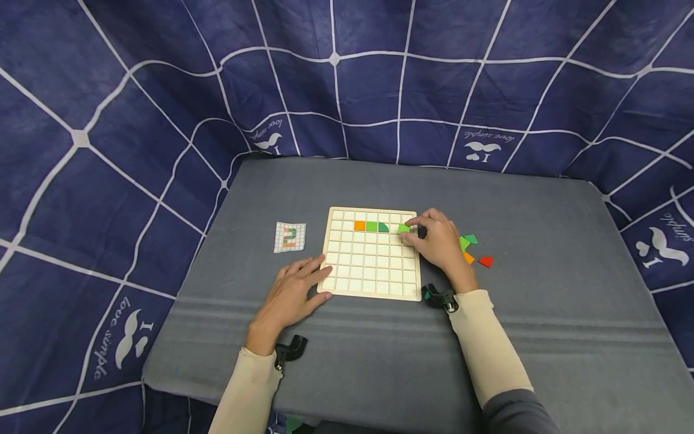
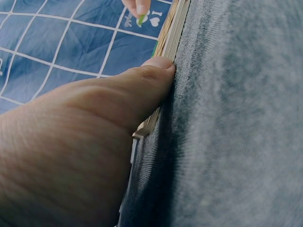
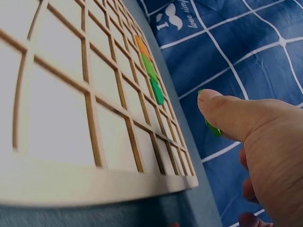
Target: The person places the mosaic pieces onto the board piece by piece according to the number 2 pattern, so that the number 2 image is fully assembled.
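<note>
A pale wooden grid board [image 1: 370, 266] lies flat on the table. In one of its upper rows sit an orange square tile [image 1: 359, 226], a light green square tile [image 1: 371, 226] and a dark green curved-edge tile [image 1: 383, 228], side by side. Between thumb and fingers, my right hand [image 1: 438, 240] pinches a bright green tile [image 1: 403, 228] above the board's right side; the right wrist view shows this tile [image 3: 214, 128] raised off the grid, partly hidden by the thumb. My left hand [image 1: 293, 292] rests with extended fingers at the board's lower left corner, its thumb [image 2: 154, 71] touching the edge.
Left of the board lies a small pattern card [image 1: 290, 237] printed with a coloured figure on a grid. Several loose tiles, among them a red one [image 1: 486, 261] and an orange one [image 1: 468, 258], lie right of my right hand. A blue checked curtain [image 1: 368, 90] surrounds the grey table [image 1: 553, 259].
</note>
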`<action>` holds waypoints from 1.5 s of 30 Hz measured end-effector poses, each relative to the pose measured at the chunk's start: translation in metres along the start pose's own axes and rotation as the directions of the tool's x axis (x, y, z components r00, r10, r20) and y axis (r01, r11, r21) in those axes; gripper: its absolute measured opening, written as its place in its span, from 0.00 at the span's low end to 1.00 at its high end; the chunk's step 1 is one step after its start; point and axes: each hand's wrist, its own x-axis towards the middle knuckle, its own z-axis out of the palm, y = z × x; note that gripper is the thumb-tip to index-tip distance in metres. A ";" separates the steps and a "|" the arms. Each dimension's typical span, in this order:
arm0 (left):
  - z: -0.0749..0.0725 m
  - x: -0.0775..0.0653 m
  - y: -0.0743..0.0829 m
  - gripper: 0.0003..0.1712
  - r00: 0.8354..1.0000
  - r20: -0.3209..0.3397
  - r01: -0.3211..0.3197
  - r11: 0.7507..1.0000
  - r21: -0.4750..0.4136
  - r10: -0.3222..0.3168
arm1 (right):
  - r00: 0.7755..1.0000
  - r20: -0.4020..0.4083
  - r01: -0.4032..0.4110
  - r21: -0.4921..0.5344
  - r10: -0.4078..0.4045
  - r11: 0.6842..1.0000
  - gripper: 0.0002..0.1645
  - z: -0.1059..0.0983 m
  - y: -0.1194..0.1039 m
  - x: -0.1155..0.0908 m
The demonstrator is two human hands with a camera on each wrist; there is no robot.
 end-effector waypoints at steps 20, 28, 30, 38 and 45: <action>-0.001 0.001 -0.004 0.36 1.000 0.011 0.008 1.000 -0.001 -0.008 | 0.996 0.086 -0.015 0.133 0.003 0.991 0.19 0.026 -0.018 0.008; -0.001 0.000 -0.002 0.35 1.000 -0.010 -0.016 1.000 0.011 0.016 | 0.994 0.106 -0.001 0.096 -0.009 0.995 0.20 0.031 -0.021 0.007; -0.001 -0.001 -0.002 0.35 1.000 -0.011 -0.019 1.000 0.012 0.019 | 0.994 0.112 0.004 0.093 -0.015 0.996 0.20 0.031 -0.022 0.006; 0.001 -0.001 -0.002 0.35 1.000 0.001 0.000 1.000 -0.001 0.000 | 0.994 0.109 0.016 0.079 -0.024 0.997 0.20 0.034 -0.022 0.006; -0.001 -0.002 0.000 0.36 1.000 0.017 0.006 1.000 0.004 -0.006 | 0.993 0.118 0.015 0.066 -0.023 0.998 0.19 0.037 -0.021 0.004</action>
